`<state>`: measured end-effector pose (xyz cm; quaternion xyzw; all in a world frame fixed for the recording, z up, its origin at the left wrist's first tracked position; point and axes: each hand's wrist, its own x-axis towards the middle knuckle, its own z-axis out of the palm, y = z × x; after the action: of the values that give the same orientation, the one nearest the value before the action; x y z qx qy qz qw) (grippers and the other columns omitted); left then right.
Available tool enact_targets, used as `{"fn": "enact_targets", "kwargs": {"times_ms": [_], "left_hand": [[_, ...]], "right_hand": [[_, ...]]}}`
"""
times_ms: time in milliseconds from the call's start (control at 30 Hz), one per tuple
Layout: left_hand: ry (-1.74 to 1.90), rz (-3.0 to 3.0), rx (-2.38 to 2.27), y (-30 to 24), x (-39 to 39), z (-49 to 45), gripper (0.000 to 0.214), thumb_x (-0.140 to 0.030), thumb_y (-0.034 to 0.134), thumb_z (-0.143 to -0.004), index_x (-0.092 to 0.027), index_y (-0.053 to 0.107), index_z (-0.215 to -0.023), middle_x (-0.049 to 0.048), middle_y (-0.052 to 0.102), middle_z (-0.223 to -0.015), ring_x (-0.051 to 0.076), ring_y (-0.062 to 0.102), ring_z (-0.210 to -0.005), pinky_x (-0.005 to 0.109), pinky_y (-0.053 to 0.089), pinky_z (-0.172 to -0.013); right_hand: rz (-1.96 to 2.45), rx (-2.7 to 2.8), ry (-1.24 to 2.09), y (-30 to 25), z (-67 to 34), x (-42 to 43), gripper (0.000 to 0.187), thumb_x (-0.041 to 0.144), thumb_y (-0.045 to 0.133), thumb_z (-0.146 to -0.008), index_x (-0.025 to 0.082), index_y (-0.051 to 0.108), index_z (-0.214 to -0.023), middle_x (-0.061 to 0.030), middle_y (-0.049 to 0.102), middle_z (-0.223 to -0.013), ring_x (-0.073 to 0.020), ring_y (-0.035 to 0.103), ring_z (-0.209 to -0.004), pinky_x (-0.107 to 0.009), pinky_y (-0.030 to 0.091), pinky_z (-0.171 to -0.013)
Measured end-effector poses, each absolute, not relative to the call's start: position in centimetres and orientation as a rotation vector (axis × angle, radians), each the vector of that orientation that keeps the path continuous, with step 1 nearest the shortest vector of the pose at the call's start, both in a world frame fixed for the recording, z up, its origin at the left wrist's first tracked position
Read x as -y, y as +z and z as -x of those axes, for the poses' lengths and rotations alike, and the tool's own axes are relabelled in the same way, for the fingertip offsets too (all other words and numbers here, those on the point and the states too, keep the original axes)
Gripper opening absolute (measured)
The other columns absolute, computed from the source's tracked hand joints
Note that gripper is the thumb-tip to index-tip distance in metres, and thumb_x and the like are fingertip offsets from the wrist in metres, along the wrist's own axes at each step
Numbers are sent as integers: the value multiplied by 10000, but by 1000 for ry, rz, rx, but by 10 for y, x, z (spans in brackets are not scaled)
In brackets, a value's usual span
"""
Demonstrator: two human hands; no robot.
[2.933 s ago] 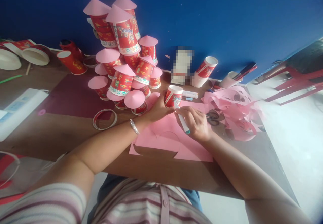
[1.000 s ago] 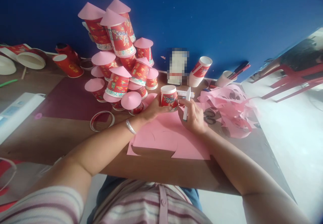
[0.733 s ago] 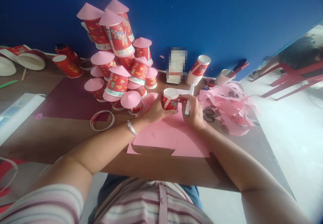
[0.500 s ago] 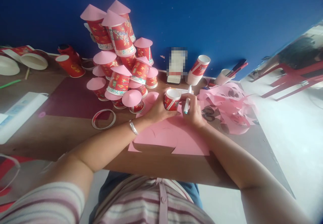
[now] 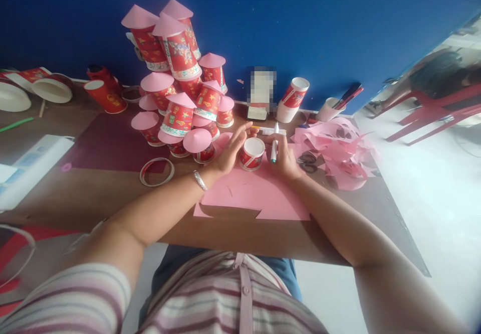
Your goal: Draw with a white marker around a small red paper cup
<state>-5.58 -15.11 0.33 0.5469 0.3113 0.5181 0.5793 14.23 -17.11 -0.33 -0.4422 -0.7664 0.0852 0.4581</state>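
Note:
A red patterned paper cup stands mouth up on a sheet of pink paper, between my hands. My left hand is beside the cup's left side, fingers stretched out, with nothing in it. My right hand, right of the cup, is closed around a white marker pen held nearly upright, its teal end pointing down. Past the cup lies another white pen on the table. Scissors with dark handles lie to the right of my right hand.
Red cups with pink paper cones are stacked at the back left. A phone leans by the blue wall, near stacked cups and a pen cup. Pink scraps lie right. A tape roll lies left.
My left hand has let go of the cup and opened out beside it. The cup now stands on the pink paper. My right hand still holds the marker pen.

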Motion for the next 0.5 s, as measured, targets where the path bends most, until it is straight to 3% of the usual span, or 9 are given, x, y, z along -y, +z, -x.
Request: {"fn": "enact_targets", "kwargs": {"times_ms": [267, 400, 500], "left_hand": [[1261, -1152, -771, -3, 142, 52, 493, -636, 596, -990, -205, 675, -1215, 113, 741, -1192, 251, 716, -1131, 418, 583, -958], [1257, -1180, -895, -9, 138, 52, 341, -520, 709, -933, -183, 711, -984, 75, 735, -992, 201, 684, -896, 371, 548, -843], [1313, -1132, -997, -15, 134, 50, 285, -426, 815, -848, -195, 654, -891, 32, 707, -956, 182, 668, -907, 343, 524, -857]], "right_hand": [[1158, 1958, 153, -16, -151, 160, 240, 379, 518, -1003, 219, 531, -1181, -101, 785, -990, -249, 757, -784, -352, 563, -650], [1163, 1977, 135, -18, -152, 157, 255, 367, 510, -1000, 230, 502, -1215, -92, 789, -990, -250, 747, -784, -348, 548, -643], [1187, 1968, 116, -20, -151, 155, 266, 380, 504, -1007, 236, 492, -1230, -98, 799, -980, -265, 756, -808, -353, 547, -648]]}}
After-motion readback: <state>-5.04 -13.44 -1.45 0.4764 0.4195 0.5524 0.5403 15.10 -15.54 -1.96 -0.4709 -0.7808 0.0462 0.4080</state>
